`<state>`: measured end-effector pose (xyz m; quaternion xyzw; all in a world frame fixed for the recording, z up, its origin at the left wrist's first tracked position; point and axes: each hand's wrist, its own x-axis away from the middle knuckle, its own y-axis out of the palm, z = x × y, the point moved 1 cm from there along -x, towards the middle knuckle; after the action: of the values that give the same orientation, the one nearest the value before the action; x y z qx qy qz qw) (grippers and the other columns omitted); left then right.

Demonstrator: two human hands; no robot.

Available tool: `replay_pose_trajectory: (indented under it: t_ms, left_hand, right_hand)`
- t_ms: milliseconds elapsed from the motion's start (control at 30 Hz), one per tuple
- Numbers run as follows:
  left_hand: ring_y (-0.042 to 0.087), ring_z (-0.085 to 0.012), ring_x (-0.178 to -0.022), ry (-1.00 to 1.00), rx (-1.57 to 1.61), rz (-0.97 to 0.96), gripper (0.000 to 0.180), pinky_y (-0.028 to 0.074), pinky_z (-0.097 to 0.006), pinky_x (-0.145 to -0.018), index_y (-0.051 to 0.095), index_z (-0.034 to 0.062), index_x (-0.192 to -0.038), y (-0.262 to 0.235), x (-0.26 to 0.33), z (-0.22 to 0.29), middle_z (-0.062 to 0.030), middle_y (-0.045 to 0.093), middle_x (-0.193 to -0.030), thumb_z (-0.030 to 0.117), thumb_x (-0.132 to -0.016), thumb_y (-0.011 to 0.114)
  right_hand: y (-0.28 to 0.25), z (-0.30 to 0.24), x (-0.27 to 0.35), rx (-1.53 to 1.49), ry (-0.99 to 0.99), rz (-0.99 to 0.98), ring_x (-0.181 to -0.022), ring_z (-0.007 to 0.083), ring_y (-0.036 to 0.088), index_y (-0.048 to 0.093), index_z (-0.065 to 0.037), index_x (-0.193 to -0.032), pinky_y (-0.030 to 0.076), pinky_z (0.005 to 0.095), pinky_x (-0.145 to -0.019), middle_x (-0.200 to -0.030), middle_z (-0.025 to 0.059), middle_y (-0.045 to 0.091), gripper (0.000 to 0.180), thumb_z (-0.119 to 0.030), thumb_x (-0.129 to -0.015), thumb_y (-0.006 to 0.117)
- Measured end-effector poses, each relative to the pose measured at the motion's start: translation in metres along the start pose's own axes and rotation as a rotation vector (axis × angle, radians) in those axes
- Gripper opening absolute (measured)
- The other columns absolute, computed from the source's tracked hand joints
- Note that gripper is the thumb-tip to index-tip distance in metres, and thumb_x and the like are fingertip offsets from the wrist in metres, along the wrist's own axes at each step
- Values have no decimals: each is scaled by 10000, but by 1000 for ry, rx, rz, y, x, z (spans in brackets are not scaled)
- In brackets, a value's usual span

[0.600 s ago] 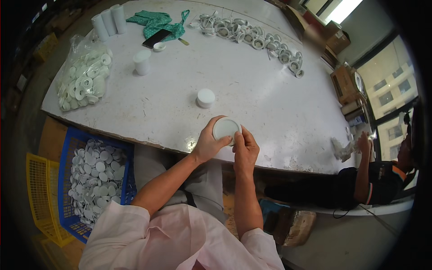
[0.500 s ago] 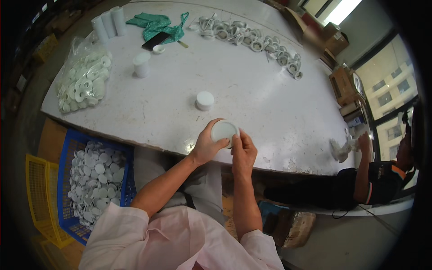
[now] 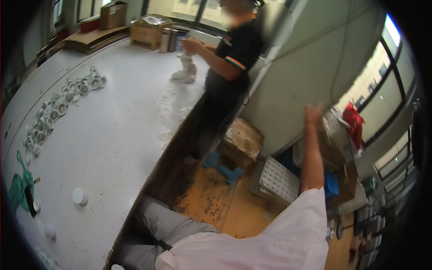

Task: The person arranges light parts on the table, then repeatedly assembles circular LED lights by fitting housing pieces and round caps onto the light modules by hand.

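My right arm stretches out to the right, away from the table. My right hand (image 3: 313,114) is raised beside the cardboard boxes and a red plastic bag (image 3: 353,120); its fingers look apart and nothing shows in them, though it is somewhat blurred. My left hand is out of view. At the lower edge, by the table's rim, part of a round white piece (image 3: 117,267) shows. A short white round container (image 3: 80,196) stands on the white table (image 3: 130,121). Further along the table lies a row of white ring-shaped fittings (image 3: 58,110).
A co-worker in a dark shirt (image 3: 240,45) stands at the table's far end, handling a whitish bundle (image 3: 184,72). On the floor are a blue stool (image 3: 220,165), a cardboard box (image 3: 243,139) and a white perforated crate (image 3: 276,177). A green cloth (image 3: 20,186) lies at the left.
The view has swung to the right. My right hand has left the round white lid that both hands held and now reaches out rightward. My left hand has gone out of view.
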<state>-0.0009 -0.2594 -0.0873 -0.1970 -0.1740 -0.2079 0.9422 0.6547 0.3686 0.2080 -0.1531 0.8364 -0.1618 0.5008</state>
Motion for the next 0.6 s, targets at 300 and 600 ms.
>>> replay_pose_trajectory:
  t_ms: [300, 600]
  left_hand:
    - [589, -289, -1006, -47, -137, 92, 476, 458, -379, -896, 499, -71, -1253, -37, -18, -188, -184, 600, -1145, 72, -819, 632]
    - [586, -308, -1024, -162, -229, 251, 493, 456, -393, -910, 501, -67, -1248, 7, -12, -355, -200, 589, -1158, 99, -802, 632]
  right_hand:
    - [-288, 161, -123, 257, 664, 495, -993, 440, 615, 298, -18, -1263, 473, 529, -882, -1069, 270, 617, 711, -381, -755, 636]
    - [-229, 72, -98, 150, 611, 420, -1001, 450, 598, 248, -7, -1293, 480, 518, -869, -1084, 290, 568, 784, -296, -715, 692]
